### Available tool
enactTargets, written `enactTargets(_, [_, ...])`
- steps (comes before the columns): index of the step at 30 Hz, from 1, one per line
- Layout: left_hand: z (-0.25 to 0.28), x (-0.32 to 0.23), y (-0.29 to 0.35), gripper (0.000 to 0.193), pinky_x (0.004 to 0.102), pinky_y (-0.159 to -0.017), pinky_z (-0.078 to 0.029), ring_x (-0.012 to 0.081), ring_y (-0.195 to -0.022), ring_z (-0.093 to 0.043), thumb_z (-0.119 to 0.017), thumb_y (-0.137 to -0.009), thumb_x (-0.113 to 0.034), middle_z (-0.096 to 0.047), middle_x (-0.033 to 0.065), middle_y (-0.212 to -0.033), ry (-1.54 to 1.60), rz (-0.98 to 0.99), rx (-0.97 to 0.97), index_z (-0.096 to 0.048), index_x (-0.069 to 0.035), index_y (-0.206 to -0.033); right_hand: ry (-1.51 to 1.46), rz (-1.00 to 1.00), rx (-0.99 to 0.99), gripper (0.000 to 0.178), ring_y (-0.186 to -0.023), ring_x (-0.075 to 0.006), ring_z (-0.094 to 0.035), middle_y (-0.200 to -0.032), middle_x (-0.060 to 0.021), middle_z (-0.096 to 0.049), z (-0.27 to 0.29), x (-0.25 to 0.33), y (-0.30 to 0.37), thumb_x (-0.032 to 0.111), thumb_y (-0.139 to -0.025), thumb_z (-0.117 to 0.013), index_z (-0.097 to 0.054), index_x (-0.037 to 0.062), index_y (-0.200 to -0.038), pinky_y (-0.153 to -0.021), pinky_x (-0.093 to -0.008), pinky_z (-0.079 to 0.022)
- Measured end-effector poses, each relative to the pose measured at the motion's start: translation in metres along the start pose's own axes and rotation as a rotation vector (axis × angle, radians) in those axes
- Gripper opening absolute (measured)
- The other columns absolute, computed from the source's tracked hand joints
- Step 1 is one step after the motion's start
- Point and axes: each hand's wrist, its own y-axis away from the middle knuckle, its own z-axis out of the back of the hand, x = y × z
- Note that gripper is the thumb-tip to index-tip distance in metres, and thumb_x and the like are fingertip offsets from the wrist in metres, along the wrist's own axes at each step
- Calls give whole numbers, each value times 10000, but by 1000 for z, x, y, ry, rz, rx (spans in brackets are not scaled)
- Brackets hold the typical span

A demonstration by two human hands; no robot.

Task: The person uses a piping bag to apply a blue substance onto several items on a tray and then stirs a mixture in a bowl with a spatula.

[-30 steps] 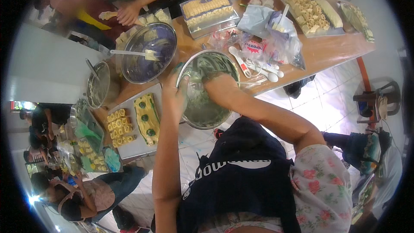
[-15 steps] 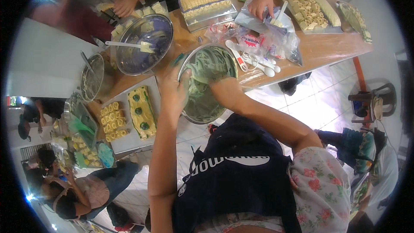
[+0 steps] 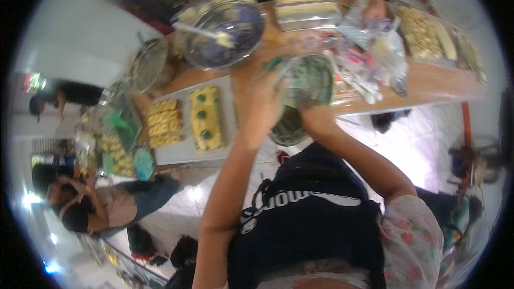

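Observation:
A metal mixing bowl (image 3: 317, 77), its inner wall smeared with pale green cream, is tilted at the table's front edge. My left hand (image 3: 266, 101) grips its left rim, fingers around the outside. Into the bowl reaches my right hand (image 3: 317, 119); its fingers are hidden and blurred, so whatever they hold cannot be made out. Just right of the bowl lie white measuring spoons (image 3: 365, 88). To the left, a board (image 3: 229, 96) bears a yellow frosted log cake (image 3: 205, 126) with green rosettes and several small yellow rolls (image 3: 165, 123).
A bowl with purple cream (image 3: 243, 35) holds a white spatula (image 3: 201, 33); another metal bowl (image 3: 150, 67) stands left of it. Behind are a frosted rectangular cake (image 3: 305, 8), plastic bags (image 3: 388, 48) and a tray of cake cubes (image 3: 420, 32). Co-workers' hands (image 3: 375, 10) work across the table.
The view has shifted, so the table's things appear farther right. The bowl is still in my left hand's grip, and my right hand remains inside it, blurred by motion.

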Motion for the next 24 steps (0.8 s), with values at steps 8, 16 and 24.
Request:
enactTargets(8, [9,-12,8,311,448,-860,-336,326,-1057,-432,-510,-793,-196,-500,140,-1126,-38,21,34,-522,-60,-1072,147,-61,-97,108,-623,-265,-593,-646,-141,-584,59,-10,-40,88,-671,-514,-606,44,-707,-530,-376,-467])
enactTargets(16, [8,-3,7,309,469,-821,-346,310,-1053,-435,-522,-782,-180,-500,120,-1133,-35,-52,-104,-522,-65,-1068,-93,-56,87,132,-612,-317,-586,-677,-191,-579,23,-1,-19,74,-689,-495,-575,28,-783,-540,-392,-467])
enactTargets(24, [10,-8,6,286,447,-833,-330,300,-1036,-446,-526,-777,-179,-509,119,-1113,-72,-74,-69,-542,-79,-1044,-76,-57,-109,99,-588,-322,-582,-658,-199,-576,56,17,-40,64,-664,-501,-585,10,-664,-550,-397,-470])
